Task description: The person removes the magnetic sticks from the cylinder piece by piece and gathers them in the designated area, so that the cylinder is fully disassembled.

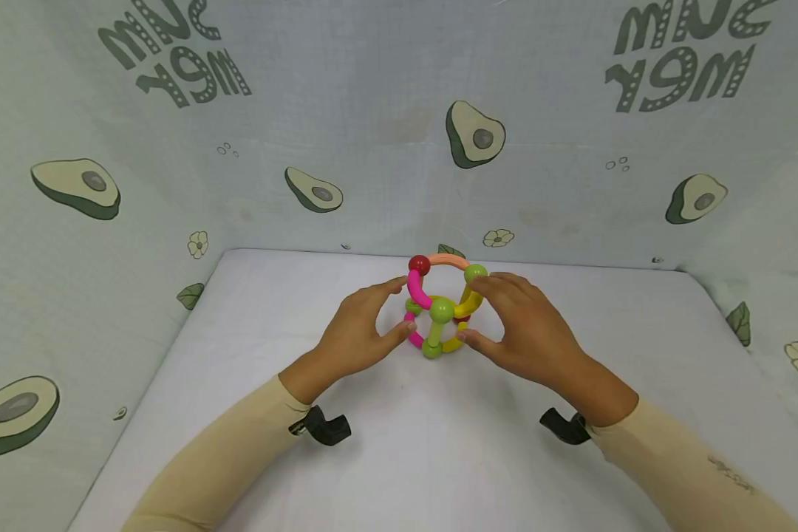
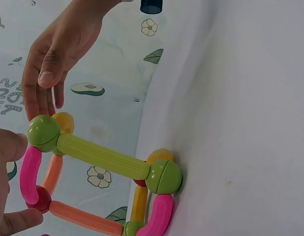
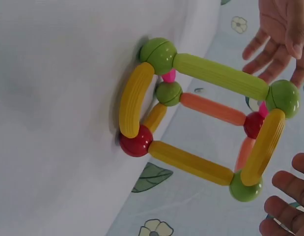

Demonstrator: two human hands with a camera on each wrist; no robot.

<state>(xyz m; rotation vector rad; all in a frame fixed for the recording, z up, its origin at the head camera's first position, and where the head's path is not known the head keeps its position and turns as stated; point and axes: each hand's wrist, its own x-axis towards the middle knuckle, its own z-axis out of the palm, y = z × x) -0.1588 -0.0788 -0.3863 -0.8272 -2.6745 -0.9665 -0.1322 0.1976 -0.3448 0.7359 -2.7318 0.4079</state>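
Observation:
A toy frame built of magnetic balls and rods (image 1: 442, 310) stands on the white table, two rings joined by upright rods. Green balls (image 2: 164, 177) and red balls (image 3: 136, 141) form its corners, linked by pink, orange, yellow and lime rods (image 3: 220, 76). To its left is my left hand (image 1: 349, 329), thumb and fingers spread, fingertips close beside the pink curved rod (image 1: 415, 288) and upper red ball. My right hand (image 1: 539, 332) curves loosely around the right side, near the upper green ball (image 1: 475, 274); its fingers appear apart from the frame in the right wrist view.
A white cloth covers the table (image 1: 399, 458). Behind it and at the sides hangs a pale curtain (image 1: 386, 133) printed with avocados, flowers and lettering. Each wrist carries a black camera mount (image 1: 329, 428).

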